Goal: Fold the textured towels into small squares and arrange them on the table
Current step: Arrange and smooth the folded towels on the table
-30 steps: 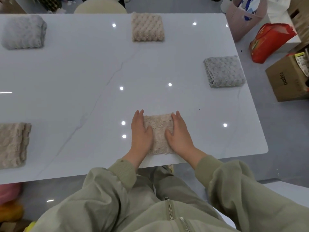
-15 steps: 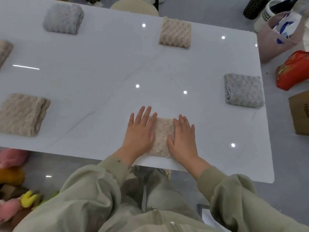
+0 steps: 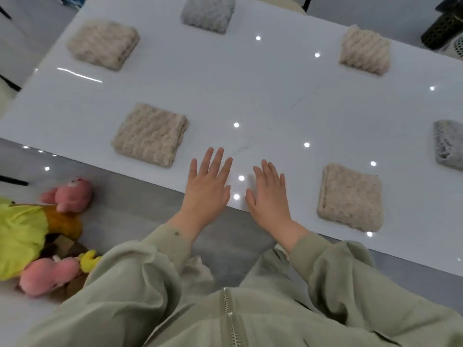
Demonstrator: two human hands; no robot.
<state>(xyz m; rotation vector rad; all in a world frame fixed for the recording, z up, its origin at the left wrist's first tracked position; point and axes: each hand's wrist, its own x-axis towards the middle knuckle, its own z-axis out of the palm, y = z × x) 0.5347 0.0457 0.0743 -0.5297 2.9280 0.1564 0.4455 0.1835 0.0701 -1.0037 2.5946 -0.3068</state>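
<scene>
Fingers [image 3: 213, 164] straight and spread, holding nothing: left hand [image 3: 206, 194] and right hand [image 3: 269, 199] low over the counter [image 3: 250, 96] at its near edge. Near right, a folded beige towel [image 3: 350, 196]; other folded squares [image 3: 150, 135] left, far and right. Seemingly between towels; next calls for fetching an unfolded one, none visible.

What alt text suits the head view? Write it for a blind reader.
A person's empty left hand and right hand, fingers straight, reach over a white table's near edge. Four beige towels and two grey towels lie folded, spaced apart.
</scene>
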